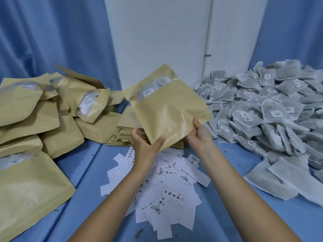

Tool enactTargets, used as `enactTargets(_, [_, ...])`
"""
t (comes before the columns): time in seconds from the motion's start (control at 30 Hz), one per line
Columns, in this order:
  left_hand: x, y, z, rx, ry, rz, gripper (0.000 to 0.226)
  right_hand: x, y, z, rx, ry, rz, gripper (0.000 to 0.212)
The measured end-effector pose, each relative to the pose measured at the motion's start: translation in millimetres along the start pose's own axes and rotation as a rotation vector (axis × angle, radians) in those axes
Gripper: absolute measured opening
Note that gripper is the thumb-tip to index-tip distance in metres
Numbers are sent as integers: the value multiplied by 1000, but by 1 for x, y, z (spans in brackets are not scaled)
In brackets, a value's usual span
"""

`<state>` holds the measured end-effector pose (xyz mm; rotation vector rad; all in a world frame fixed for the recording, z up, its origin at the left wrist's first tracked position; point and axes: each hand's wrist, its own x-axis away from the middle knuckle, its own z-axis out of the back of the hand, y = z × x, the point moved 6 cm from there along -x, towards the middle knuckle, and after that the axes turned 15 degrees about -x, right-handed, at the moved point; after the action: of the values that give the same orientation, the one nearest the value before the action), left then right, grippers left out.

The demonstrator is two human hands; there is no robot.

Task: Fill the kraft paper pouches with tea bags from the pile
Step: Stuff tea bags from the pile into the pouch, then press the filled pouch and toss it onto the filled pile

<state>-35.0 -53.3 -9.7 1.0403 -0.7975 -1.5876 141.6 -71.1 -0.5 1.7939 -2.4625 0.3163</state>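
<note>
I hold one kraft paper pouch up over the table, tilted, with its open mouth toward the upper left. Tea bags with white tags show inside the mouth. My left hand grips the pouch's bottom left corner, thumb on the front. My right hand grips the bottom right corner. A big pile of grey tea bags covers the right side of the table. A stack of flat kraft pouches lies just behind my left hand.
Several filled kraft pouches are heaped on the left, one large one at the near left. Loose white printed labels are scattered on the blue cloth under my forearms. A white panel and blue curtains stand behind.
</note>
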Motion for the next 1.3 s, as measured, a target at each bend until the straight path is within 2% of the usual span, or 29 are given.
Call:
enactTargets(0.03, [6,-6,-21,327,-277,174,70,-1,2,8,-25,20,13,23])
enactTargets(0.07, [12,-7,-38,660,-465,276,59,1,5,15,-34,40,24,26])
enactTargets(0.1, [13,-12,-46,875,-493,371,49,2,8,24,-7,73,43,28])
enactTargets(0.13, [11,-19,-48,954,-449,455,45,3,9,34,25,105,55,30])
enactTargets(0.2, [6,-35,-47,867,-348,538,42,8,4,54,138,189,98,26])
enactTargets(0.27, [4,-46,-42,711,-317,536,39,12,-12,76,315,314,192,4])
enactTargets(0.33, [2,-51,-37,612,-286,501,34,14,-24,86,429,384,276,22])
enactTargets(0.4, [2,-51,-34,564,-263,471,28,14,-27,91,404,400,264,19])
enactTargets(0.5, [2,-52,-34,587,-254,476,20,13,-28,88,386,398,230,12])
enactTargets(0.67, [4,-60,-37,612,-259,484,30,13,-35,87,428,388,310,13])
enactTargets(0.8, [5,-62,-40,632,-235,493,27,13,-21,87,419,303,206,10])
enactTargets(0.97, [7,-64,-42,638,-237,493,18,11,-23,90,505,318,262,17])
enactTargets(1.07, [7,-65,-44,652,-208,493,16,10,-13,89,507,278,210,15])
enactTargets(1.3, [9,-63,-47,648,-183,464,24,7,-6,92,520,268,218,9])
